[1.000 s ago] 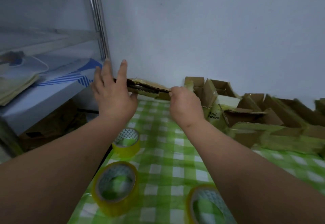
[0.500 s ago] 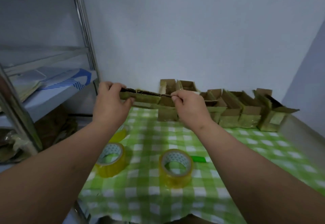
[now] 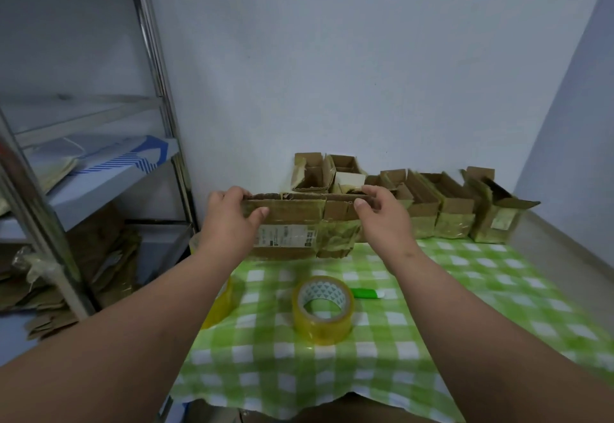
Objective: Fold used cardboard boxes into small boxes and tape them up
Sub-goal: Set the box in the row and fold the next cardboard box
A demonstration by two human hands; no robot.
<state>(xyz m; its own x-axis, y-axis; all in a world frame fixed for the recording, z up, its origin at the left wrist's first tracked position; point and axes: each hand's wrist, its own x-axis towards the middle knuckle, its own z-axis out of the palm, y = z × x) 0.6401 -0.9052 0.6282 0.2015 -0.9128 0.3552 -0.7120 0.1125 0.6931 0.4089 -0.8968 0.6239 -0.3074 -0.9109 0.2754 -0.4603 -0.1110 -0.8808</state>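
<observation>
A flattened used cardboard box (image 3: 292,223) with a white shipping label and old yellowish tape hangs upright above the far part of the green checked table (image 3: 465,289). My left hand (image 3: 229,220) grips its top left edge, thumb on the near face. My right hand (image 3: 382,213) pinches the top edge near its right end. A roll of clear yellow tape (image 3: 322,309) stands on the cloth in front of the box. A second tape roll (image 3: 221,303) is partly hidden behind my left forearm.
Several small folded boxes (image 3: 438,210) stand in a row against the back wall. A green utility knife (image 3: 367,294) lies right of the tape. A metal shelf (image 3: 99,173) with flat cardboard stacked low stands at the left. A wall closes the right side.
Both hands have pulled the flat box off the shelf side toward the table's middle and turned it upright. My left hand went from open fingers to a grip on the edge. The view has tilted down.
</observation>
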